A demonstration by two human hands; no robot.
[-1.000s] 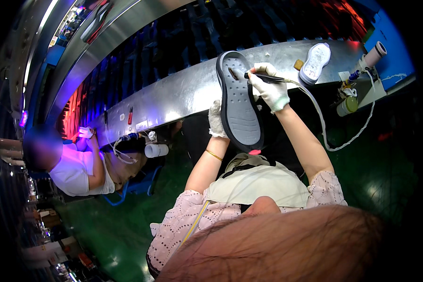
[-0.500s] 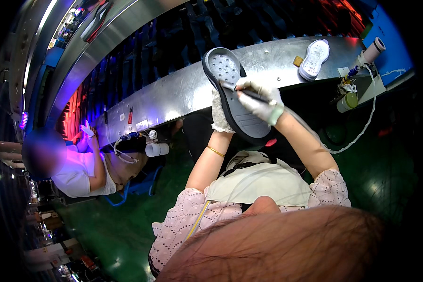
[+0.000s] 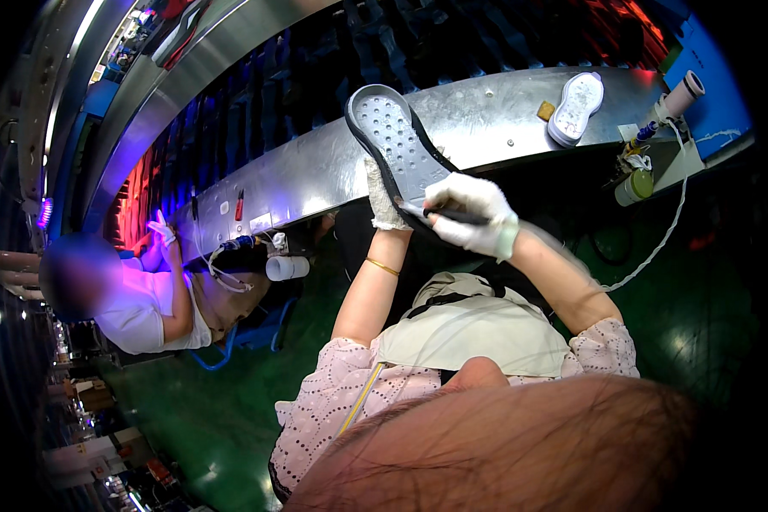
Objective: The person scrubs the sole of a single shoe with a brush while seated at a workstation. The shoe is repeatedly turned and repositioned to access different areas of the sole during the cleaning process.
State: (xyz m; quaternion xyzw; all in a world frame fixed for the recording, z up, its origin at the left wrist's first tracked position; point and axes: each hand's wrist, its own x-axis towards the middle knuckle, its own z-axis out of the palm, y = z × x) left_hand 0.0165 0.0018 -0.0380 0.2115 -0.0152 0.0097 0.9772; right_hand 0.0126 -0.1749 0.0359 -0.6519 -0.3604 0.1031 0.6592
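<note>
A grey shoe sole (image 3: 397, 143) with a dark rim and a dimpled inner face is held up in front of the bench edge. My left hand (image 3: 381, 201), in a pale knit glove, grips it from beneath along the left side; most of its fingers are hidden behind the sole. In my right hand (image 3: 480, 215), also gloved with some fingertips bare, is a thin dark-handled brush (image 3: 416, 207). Its light tip touches or nearly touches the sole's left inner edge, around the sole's middle. A clear tube seems to trail along my right forearm.
On the metal bench (image 3: 299, 186) lie a white sole (image 3: 577, 108), a small yellowish block (image 3: 545, 110) and a red-handled tool (image 3: 240, 205). A yellow-green container (image 3: 635, 188) hangs at the right, a white cup (image 3: 288, 268) at the left. A co-worker (image 3: 154, 299) sits left. Dark curtain strips line the far side.
The brush in my right hand has moved down along the sole toward me. The sole, in my left hand, has shifted slightly left and turned.
</note>
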